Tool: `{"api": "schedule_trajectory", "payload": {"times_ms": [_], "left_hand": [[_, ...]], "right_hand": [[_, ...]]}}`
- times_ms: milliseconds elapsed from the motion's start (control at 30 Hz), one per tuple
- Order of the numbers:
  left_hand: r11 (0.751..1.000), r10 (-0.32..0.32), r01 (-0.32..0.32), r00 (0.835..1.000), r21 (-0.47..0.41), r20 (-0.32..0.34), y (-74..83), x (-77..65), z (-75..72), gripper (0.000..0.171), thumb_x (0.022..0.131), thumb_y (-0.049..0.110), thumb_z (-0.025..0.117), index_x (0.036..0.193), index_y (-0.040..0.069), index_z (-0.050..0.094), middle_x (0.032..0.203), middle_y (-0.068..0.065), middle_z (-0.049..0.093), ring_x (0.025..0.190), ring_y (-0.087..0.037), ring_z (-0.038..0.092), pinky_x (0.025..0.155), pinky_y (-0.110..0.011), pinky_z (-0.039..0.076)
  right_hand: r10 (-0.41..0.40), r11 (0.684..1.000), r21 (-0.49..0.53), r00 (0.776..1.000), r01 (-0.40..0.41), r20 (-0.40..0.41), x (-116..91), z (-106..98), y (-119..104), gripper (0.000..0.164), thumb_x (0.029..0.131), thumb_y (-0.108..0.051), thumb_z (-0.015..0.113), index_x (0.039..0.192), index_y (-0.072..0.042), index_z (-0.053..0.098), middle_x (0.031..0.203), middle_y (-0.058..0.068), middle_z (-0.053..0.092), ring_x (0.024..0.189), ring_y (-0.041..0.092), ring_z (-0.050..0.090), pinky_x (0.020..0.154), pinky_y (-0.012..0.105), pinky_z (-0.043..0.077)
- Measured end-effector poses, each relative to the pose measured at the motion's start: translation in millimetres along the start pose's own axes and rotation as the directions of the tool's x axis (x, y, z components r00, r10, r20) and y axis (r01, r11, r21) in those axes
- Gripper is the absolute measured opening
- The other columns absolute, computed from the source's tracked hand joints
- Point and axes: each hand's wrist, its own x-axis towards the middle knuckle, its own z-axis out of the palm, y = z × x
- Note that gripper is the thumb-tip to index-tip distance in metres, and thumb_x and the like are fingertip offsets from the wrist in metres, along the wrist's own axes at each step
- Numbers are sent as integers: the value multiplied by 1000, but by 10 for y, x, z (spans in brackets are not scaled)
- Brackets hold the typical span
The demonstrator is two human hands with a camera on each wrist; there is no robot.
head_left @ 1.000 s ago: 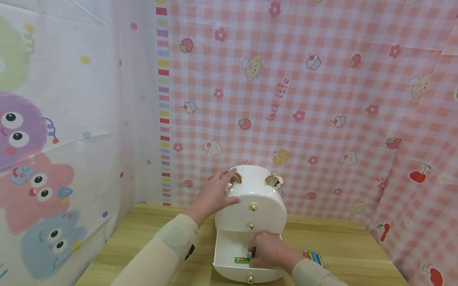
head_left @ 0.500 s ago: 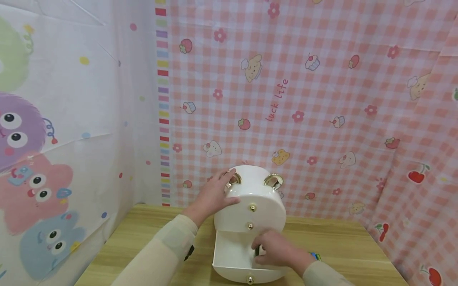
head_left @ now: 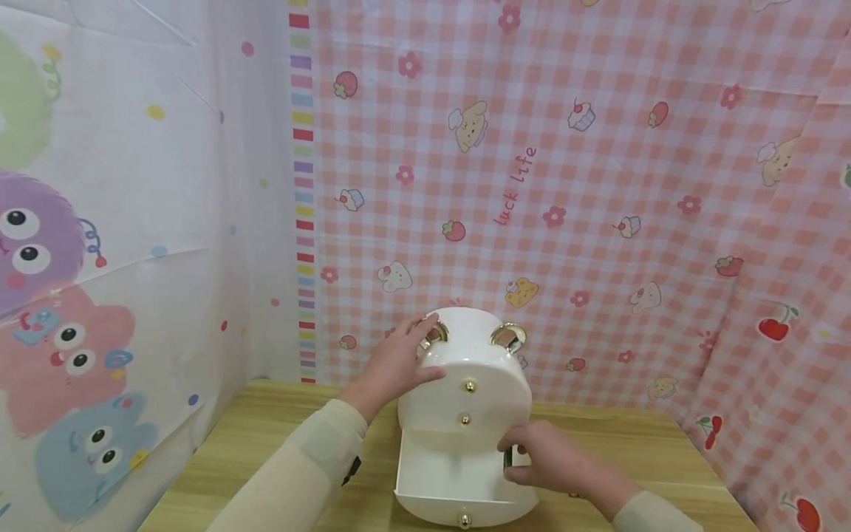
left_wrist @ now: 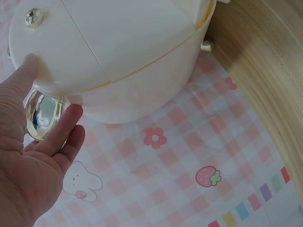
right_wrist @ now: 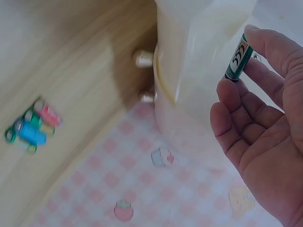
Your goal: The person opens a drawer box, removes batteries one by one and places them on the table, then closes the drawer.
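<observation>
Green battery (head_left: 508, 457), head view: pinched in my right grip (head_left: 552, 462) at the right edge of the pulled-out drawer (head_left: 425, 465), nearer it than my left grip (head_left: 397, 358). Left wrist: left fingers spread, touching the white cabinet (left_wrist: 135, 28). Right wrist: the battery's long axis spans thumb to fingertip; other batteries (right_wrist: 31, 134) cluster well away.

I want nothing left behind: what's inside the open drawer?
In the drawer, only its white interior shows. The right hand, pinching a battery, hides part of the drawer's right side.
</observation>
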Motion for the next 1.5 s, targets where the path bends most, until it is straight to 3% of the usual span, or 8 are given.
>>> {"api": "schedule_trajectory", "payload": {"times_ms": [233,433,700,1033,1500], "left_hand": [[1000,-3,3,1000,2,-2,0,-7,0,96,89,41,89,167,20,38,170,-14,39,145,-41,54,119,-58,48],[1000,10,-10,1000,4,-7,-1,-6,6,96,89,40,89,167,20,38,170,-14,39,144,-41,55,118,-58,49],[999,29,-29,999,19,-15,-4,-2,12,95,89,40,89,167,19,39,170,-14,40,142,-41,57,117,-57,50],[1000,6,-5,1000,20,-9,-6,3,19,96,89,41,89,167,20,38,170,-15,39,142,-41,57,118,-59,49],[1000,16,-16,1000,25,-12,5,-2,16,96,89,40,89,167,18,38,170,-17,39,143,-43,55,118,-59,48]], "right_hand": [[49,998,-33,999,-50,-7,-183,-235,99,24,87,-19,89,106,-10,80,104,-1,80,87,7,68,75,28,61],[134,989,-68,991,-133,5,-283,-339,185,29,84,-20,90,110,-13,79,109,1,81,91,17,73,78,33,63],[173,980,-102,985,-172,-3,-343,-358,244,39,82,-20,92,118,-10,77,118,8,80,98,26,75,82,43,65],[142,969,-197,989,-148,-46,-367,-340,347,45,77,-16,94,118,-10,76,117,7,80,107,32,76,91,50,64],[276,933,-218,959,-285,-70,-536,-390,588,52,75,-14,97,122,-10,75,121,6,78,113,33,74,95,51,62]]}}
